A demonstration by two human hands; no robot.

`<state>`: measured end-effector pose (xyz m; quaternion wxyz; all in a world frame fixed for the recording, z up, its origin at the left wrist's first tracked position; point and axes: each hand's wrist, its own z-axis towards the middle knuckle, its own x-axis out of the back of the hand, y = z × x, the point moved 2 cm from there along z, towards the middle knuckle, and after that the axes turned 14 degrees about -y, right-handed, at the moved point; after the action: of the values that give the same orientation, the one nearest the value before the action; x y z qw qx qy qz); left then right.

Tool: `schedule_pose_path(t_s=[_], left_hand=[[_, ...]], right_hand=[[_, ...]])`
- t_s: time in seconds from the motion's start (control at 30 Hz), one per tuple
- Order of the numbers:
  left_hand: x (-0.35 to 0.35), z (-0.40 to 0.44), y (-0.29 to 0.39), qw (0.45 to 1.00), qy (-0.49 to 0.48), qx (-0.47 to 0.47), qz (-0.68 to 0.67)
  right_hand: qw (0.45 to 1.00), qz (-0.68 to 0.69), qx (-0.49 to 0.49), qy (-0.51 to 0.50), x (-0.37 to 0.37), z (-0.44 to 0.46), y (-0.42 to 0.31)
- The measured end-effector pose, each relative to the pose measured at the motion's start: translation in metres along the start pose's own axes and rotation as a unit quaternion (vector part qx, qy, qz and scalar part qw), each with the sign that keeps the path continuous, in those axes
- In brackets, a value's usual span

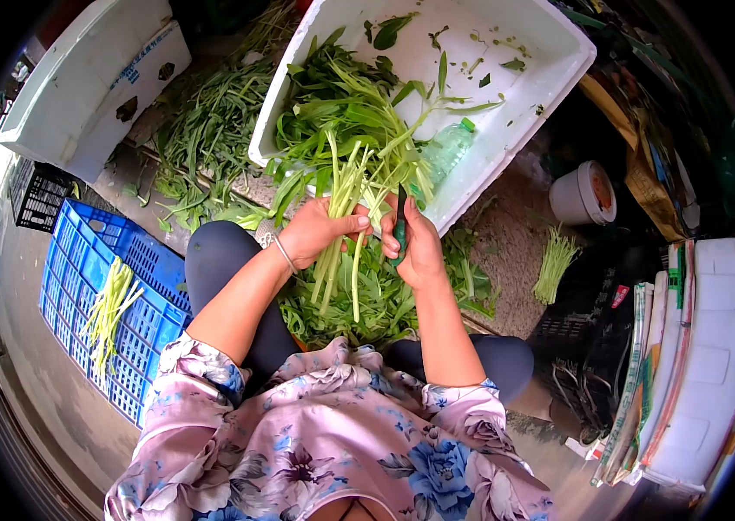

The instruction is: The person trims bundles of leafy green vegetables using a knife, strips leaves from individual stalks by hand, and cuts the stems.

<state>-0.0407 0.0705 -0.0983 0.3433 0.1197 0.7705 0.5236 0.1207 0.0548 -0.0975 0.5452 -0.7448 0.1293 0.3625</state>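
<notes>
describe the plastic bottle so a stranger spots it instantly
Find the big white foam box at the top. Inside, near its lower right wall, lies the bottle. It is see-through and pale green, with a bright green cap, unlike the leafy greens beside it.

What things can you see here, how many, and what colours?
Cut stems: one bunch, pale green, left hand
Knife: one, dark and green, right hand
Foam box: one, white, top middle
Bottle: one, clear green, inside that box
Leafy heaps: three, green, in the box, left of it, between the knees
Blue crate: one, blue, left
Stem bundles: two, pale green, blue crate and right ground
Tub: one, white, right
White container: one, white, upper left
Foam pieces: several, white, far right
Left hand, right hand: one each, bare, middle
</notes>
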Motion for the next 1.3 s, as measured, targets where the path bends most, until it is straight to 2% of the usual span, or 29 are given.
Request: schedule_pose_path(t_s=[0.1, 0.17, 0.2, 0.37, 0.43, 0.5, 0.57, 0.63, 0.7, 0.73, 0.77, 0.8, 0.97, 1.03, 1.17, 1.3], left_hand=[[0.0, -0.004, 0.001, 0.999, -0.037, 0.008, -0.014], [0.002, -0.006, -0.001, 0.999, -0.028, 0.015, -0.032], [0.003, -0.006, -0.002, 0.998, -0.023, 0.023, -0.049], [0.014, -0.015, -0.001, 0.996, 0.005, 0.047, -0.073], [0.018, -0.022, 0.007, 0.997, 0.01, 0.034, -0.074], [0.024, -0.022, 0.007, 0.998, 0.029, 0.019, -0.06], [0.029, -0.024, 0.011, 0.987, 0.111, -0.011, -0.114], [0.034, -0.022, 0.011, 0.986, 0.111, -0.028, -0.117], [0.036, -0.019, 0.01, 0.978, 0.142, -0.037, -0.149], [0.038, -0.017, 0.007, 0.98, 0.141, -0.05, -0.133], [0.039, -0.016, 0.006, 0.979, 0.146, -0.052, -0.13], [0.04, -0.015, 0.006, 0.978, 0.152, -0.052, -0.129], [0.04, -0.012, 0.006, 0.969, 0.186, -0.033, -0.157], [0.039, -0.012, 0.007, 0.968, 0.2, -0.032, -0.149], [0.037, -0.01, 0.006, 0.97, 0.19, -0.027, -0.146], [0.031, -0.006, 0.001, 0.98, 0.165, -0.03, -0.11]], right_hand=[[0.999, 0.026, -0.018, -0.01, 0.002, 0.014, -0.007], [0.999, 0.008, -0.021, -0.027, 0.007, 0.02, -0.009], [0.997, -0.064, -0.035, 0.018, 0.004, 0.019, -0.012], [0.981, -0.164, -0.093, 0.05, 0.032, 0.009, 0.007], [0.904, -0.379, -0.184, 0.066, 0.042, 0.007, 0.011], [0.799, -0.439, -0.403, -0.08, 0.031, -0.005, 0.007], [0.777, -0.452, -0.423, -0.12, 0.035, 0.0, 0.007], [0.846, -0.477, -0.236, 0.039, 0.036, 0.037, -0.019], [0.908, -0.37, -0.054, 0.189, 0.071, 0.085, -0.033], [0.911, -0.322, 0.034, 0.257, 0.085, 0.11, -0.038], [0.904, -0.316, 0.055, 0.283, 0.094, 0.132, -0.047], [0.871, -0.354, 0.088, 0.33, 0.111, 0.155, -0.05], [0.874, -0.354, 0.049, 0.33, 0.118, 0.178, -0.055], [0.903, -0.294, 0.132, 0.283, 0.092, 0.155, -0.059], [0.97, -0.188, 0.077, 0.136, 0.035, 0.083, -0.032], [0.991, -0.124, 0.002, 0.057, 0.003, 0.026, 0.014]])
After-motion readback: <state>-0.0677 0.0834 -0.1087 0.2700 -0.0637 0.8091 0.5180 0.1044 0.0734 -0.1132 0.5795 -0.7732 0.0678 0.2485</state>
